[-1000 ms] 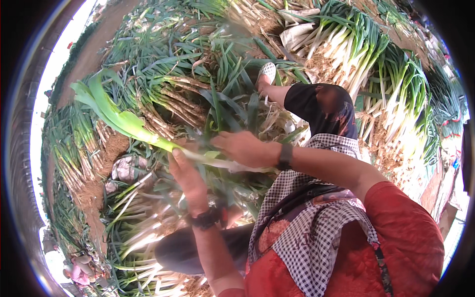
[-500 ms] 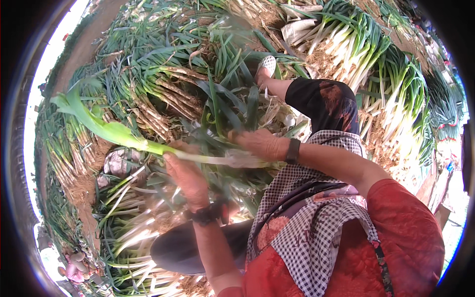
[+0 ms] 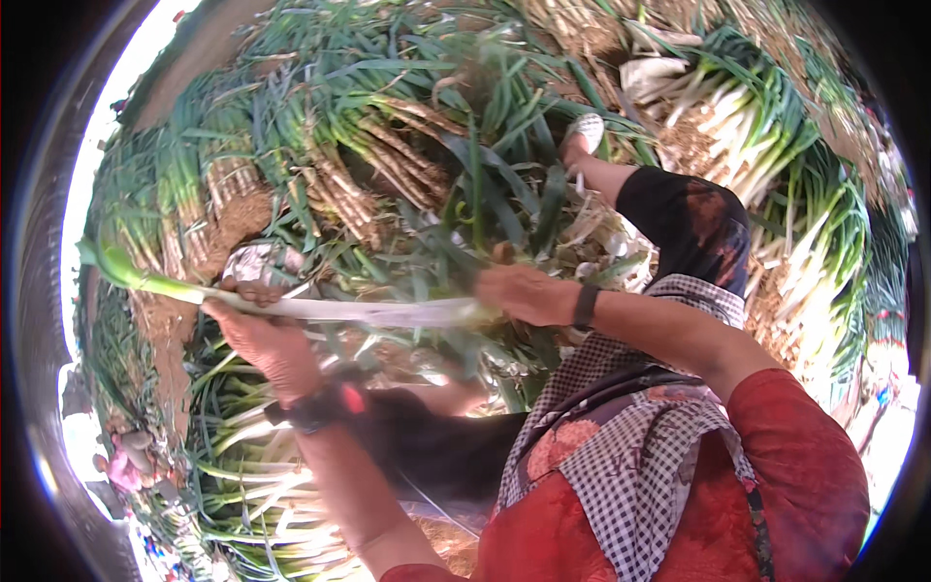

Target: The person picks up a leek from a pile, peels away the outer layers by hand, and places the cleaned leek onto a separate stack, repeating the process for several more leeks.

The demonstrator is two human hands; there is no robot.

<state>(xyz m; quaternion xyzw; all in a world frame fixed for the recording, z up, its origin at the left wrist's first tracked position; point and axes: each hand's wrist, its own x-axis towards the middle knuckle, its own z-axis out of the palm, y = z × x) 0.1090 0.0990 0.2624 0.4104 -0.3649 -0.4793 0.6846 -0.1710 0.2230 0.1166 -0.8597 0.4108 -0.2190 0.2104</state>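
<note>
A long green onion (image 3: pixel 388 312) lies nearly level across the middle of the head view. Its curled green top points left and its white shank runs right. My left hand (image 3: pixel 267 349) is closed round it just below the green part. At the root end is my right hand (image 3: pixel 529 293), its fingers curled in and somewhat blurred. Whether those fingers touch the root end or pinch a loose strip of leaf, I cannot tell. Under both hands lie loose green leaves (image 3: pixel 495 184) and pale peeled skins (image 3: pixel 606 238).
Bundles of unpeeled green onions (image 3: pixel 388 150) with brownish stems spread beyond my hands. Cleaned, white-stemmed green onions (image 3: pixel 257 475) are piled at lower left, and more white green onions (image 3: pixel 805 242) at the right. My bent leg (image 3: pixel 689 218) and a checked cloth (image 3: pixel 630 475) are close by.
My left hand has moved left and slightly up along with the green onion, baring more white shank. The right hand has shifted slightly right. The whole view has also swung a little.
</note>
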